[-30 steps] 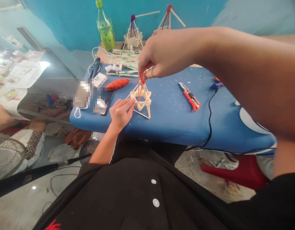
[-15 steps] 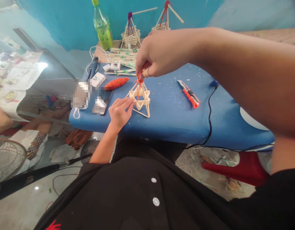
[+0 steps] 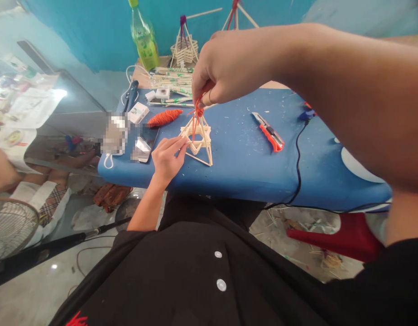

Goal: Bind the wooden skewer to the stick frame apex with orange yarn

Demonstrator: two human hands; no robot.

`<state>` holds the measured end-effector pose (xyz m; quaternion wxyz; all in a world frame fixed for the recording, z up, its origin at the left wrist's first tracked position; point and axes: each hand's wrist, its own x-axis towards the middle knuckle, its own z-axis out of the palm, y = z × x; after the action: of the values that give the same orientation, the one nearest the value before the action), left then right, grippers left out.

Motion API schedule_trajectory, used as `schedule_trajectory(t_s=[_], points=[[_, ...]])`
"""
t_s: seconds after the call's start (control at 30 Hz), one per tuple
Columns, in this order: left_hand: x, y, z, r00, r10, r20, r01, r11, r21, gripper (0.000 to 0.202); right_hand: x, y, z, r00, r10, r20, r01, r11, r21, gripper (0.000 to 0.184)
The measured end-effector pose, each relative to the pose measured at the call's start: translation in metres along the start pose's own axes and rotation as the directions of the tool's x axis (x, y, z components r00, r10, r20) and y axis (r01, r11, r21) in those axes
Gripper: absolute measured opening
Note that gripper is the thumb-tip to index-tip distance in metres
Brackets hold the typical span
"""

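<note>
On the blue table stands a small pyramid of pale wooden sticks [image 3: 209, 151], with a star-shaped ring of stacked sticks [image 3: 204, 143] inside it. My left hand [image 3: 167, 158] is closed, thumb and fingers pinching the ring's left side. Above the peak, my right hand [image 3: 217, 72] is closed on orange yarn [image 3: 199, 112], which is wrapped about the tip and hangs down in strands toward the ring. The fingertips of my right hand are partly hidden. Left of the peak lies a wound bundle of orange yarn [image 3: 165, 118].
An orange utility knife [image 3: 270, 133] lies right of the pyramid, near a black cable [image 3: 299, 158]. Behind are paper-wrapped chopsticks [image 3: 173, 81], a green-capped bottle [image 3: 144, 40] and a stick model with purple yarn [image 3: 184, 47]. A phone [image 3: 144, 147] lies left. Another person sits far left.
My left hand and the star-shaped ring have shifted slightly left. My right hand keeps hold of the yarn at the peak, with its forearm raised a little.
</note>
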<state>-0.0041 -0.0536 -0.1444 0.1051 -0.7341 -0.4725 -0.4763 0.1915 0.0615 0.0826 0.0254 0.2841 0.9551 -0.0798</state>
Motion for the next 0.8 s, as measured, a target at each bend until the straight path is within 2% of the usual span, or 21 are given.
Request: schedule_trajectory(t_s=[0.23,0.43,0.8], points=[[0.0010,0.0001,0.0014,1.000,0.001,-0.010,-0.001,1.000,-0.017,0.010,-0.0012,0.0011,-0.0007,1.000,0.001,-0.008,-0.002,0.999,-0.046,0.019],[0.0024,0.0019,0.0014,0.999,-0.018,0.046,0.016,1.000,0.025,0.012,-0.0023,0.0025,0.0011,0.999,0.023,-0.023,-0.024,0.999,-0.024,0.015],[0.0021,0.0027,0.0020,0.996,-0.060,0.063,0.059,0.998,0.008,0.012,-0.0009,0.0052,0.0029,1.000,0.019,-0.009,-0.019,1.000,-0.009,0.022]])
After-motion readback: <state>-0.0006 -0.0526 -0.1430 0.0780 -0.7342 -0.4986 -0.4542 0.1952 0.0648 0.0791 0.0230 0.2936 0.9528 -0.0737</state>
